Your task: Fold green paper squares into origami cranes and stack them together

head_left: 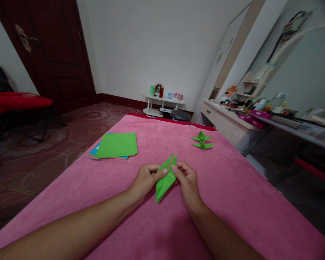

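Observation:
Between my two hands is a piece of folded green origami paper [165, 184], a narrow diamond shape with two points split apart at its far end. My left hand [148, 178] pinches its left edge, thumb on top. On the other side my right hand [187, 177] grips the right edge near the upper points, also with the thumb on top. The fingers under the paper are partly hidden. Further off to the right, several green folded paper cranes [203, 141] stand close together on the pink cloth [97, 202].
A stack of square paper [117, 145], green on top with blue beneath, lies at the left. Beyond the cloth's far edge stands a low white shelf [164, 98] with small items. A cluttered dressing table [230, 115] is at the right, a red chair [18, 102] at the left.

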`<state>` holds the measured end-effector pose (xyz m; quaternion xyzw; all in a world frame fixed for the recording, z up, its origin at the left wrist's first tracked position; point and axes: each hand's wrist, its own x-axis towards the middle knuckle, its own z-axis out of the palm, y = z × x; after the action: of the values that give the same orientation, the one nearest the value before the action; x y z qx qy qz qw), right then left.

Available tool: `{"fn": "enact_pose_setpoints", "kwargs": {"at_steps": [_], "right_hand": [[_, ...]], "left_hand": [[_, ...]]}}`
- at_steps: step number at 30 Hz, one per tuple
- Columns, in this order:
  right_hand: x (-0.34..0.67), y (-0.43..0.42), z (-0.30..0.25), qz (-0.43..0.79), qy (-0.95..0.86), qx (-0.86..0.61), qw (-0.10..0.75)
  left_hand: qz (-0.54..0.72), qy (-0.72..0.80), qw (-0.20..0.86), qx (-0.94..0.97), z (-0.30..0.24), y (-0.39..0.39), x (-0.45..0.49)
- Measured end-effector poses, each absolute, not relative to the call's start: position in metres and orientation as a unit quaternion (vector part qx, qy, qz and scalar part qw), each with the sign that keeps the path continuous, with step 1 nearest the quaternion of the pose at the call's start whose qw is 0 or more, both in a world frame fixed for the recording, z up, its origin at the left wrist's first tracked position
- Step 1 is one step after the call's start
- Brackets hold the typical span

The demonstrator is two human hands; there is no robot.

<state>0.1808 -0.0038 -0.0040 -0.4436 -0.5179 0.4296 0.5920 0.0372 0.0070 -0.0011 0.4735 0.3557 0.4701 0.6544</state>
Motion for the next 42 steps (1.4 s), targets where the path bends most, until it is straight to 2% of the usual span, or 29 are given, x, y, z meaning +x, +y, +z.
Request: {"fn": "enact_pose_setpoints", "kwargs": {"at_steps": [6, 10, 13, 19, 23, 36, 42], "right_hand": [[0.182, -0.005, -0.005, 0.401, -0.494, -0.439, 0.635], [0.178, -0.005, -0.001, 0.462, -0.501, -0.410, 0.606], [0.178, -0.004, -0.002, 0.453, -0.513, -0.432, 0.587], [0.189, 0.003, -0.009, 0.377, -0.460, -0.459, 0.660], [0.192, 0.006, -0.008, 0.351, -0.457, -0.459, 0.676], [0.182, -0.002, -0.001, 0.342, -0.443, -0.474, 0.679], [0.183, 0.000, -0.007, 0.400, -0.379, -0.447, 0.705]], "left_hand": [[0.441, 0.360, 0.632, 0.525, -0.003, 0.007, 0.038], [0.422, 0.379, 0.608, 0.556, -0.006, 0.009, 0.038], [0.388, 0.365, 0.599, 0.599, -0.006, 0.008, 0.037], [0.354, 0.344, 0.627, 0.603, 0.002, 0.004, 0.033], [0.350, 0.343, 0.639, 0.593, 0.005, 0.002, 0.033], [0.293, 0.328, 0.689, 0.576, 0.007, -0.002, 0.034], [0.281, 0.348, 0.693, 0.565, 0.004, 0.005, 0.032]]}}
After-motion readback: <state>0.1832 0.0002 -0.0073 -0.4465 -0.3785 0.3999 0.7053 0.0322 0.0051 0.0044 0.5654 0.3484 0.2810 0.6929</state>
